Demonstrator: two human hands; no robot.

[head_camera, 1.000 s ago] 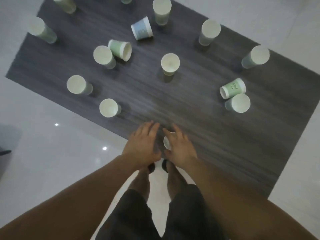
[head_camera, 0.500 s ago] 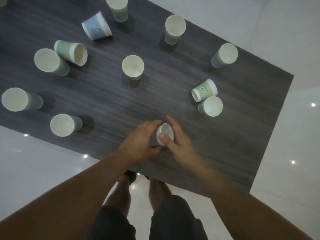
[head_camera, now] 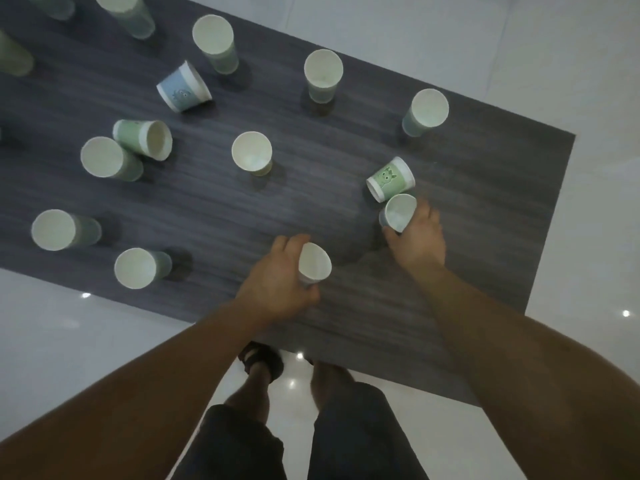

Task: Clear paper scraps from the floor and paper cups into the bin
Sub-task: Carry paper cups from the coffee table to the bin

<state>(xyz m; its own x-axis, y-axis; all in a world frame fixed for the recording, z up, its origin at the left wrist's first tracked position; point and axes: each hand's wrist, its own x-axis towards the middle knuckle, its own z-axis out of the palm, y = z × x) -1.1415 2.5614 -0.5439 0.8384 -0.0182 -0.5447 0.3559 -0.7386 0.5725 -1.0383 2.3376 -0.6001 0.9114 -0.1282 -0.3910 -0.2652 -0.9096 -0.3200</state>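
While the left hand point(head_camera: 273, 275) grips a first cup point(head_camera: 314, 263) by its side, the right hand point(head_camera: 420, 240) curls round a second cup point(head_camera: 398, 213) over the table point(head_camera: 485, 289), so gathering seems under way. A tipped green cup point(head_camera: 391, 178) lies just beyond the right fingers, touching the second cup. The next move likely means lifting clear and nesting the two cups. No bin shows.

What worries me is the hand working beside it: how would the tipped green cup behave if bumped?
Lying on its side, the green cup would probably roll, curving because it tapers. It looks like thin paper, so likely light and easily dented. The right hand grips the neighbouring cup.
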